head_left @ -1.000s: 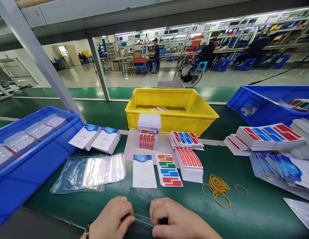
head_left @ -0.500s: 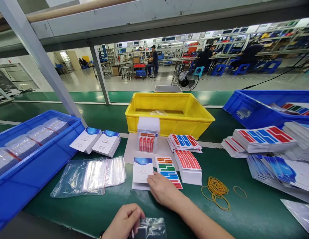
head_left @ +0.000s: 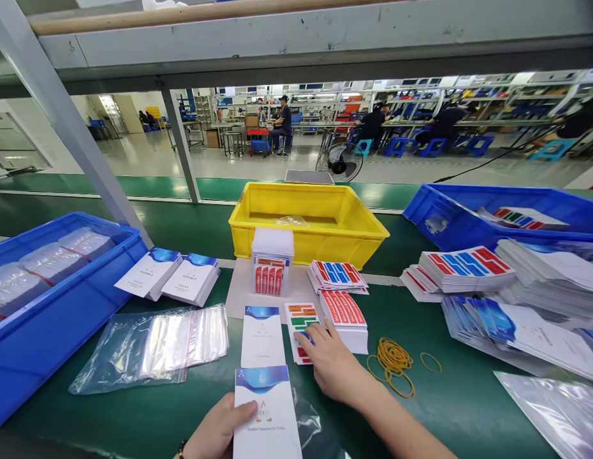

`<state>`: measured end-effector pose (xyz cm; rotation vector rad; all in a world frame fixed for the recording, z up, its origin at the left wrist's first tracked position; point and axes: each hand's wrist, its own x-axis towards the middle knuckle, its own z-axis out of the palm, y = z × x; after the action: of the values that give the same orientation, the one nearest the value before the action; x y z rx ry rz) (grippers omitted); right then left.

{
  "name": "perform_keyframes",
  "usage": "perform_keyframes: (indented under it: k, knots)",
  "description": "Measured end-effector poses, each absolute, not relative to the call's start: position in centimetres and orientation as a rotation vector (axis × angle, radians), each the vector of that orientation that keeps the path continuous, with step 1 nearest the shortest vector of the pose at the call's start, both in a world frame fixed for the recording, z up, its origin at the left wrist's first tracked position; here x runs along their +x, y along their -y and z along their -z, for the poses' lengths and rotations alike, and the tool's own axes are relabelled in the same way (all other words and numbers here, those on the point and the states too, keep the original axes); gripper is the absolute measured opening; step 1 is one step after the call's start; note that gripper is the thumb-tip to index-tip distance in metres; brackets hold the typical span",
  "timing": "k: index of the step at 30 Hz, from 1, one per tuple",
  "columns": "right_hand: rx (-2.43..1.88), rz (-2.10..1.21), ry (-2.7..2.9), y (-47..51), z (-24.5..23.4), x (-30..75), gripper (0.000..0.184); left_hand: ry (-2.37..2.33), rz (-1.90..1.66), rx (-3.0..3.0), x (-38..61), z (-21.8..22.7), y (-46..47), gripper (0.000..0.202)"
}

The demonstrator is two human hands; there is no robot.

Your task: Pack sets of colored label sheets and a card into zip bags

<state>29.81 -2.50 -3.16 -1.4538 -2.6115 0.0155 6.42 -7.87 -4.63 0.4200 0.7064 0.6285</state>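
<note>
My left hand (head_left: 219,426) grips a white booklet with a blue top (head_left: 268,414) at the near edge, thumb on its cover. Part of a clear plastic bag (head_left: 308,421) shows beside and under that booklet. A similar booklet (head_left: 262,341) lies flat just beyond it. My right hand (head_left: 332,360) rests its fingertips on the sheet of orange, green, blue and red stickers (head_left: 299,319), fingers apart. Close to its fingers stands a stack of red label sheets (head_left: 347,322). Behind that lies a stack with red and blue labels (head_left: 337,274).
A yellow bin (head_left: 308,236) stands behind a small clear box (head_left: 272,255). Blue bins flank the bench at left (head_left: 76,299) and right (head_left: 444,223). Clear bags (head_left: 157,344), two booklet stacks (head_left: 191,278) and rubber bands (head_left: 395,357) lie around. People sit in the background.
My left hand now holds a booklet over the clear bag. My right hand has moved right, from the flat booklet onto the multicoloured sticker sheet. The view has shifted slightly.
</note>
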Motion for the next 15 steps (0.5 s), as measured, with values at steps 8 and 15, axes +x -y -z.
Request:
perform_keyframes:
  k: [8, 15]
  knots:
    - [-1.373, -0.016, 2.511, 1.5, 5.1, 30.8, 0.019, -0.745, -0.567, 0.527, 7.0, 6.9, 7.8, 0.047]
    - [-1.434, 0.036, 1.634, 2.3, 1.1, 33.3, 0.025, -0.870, -0.601, 0.481, 8.6, 6.2, 7.6, 0.041]
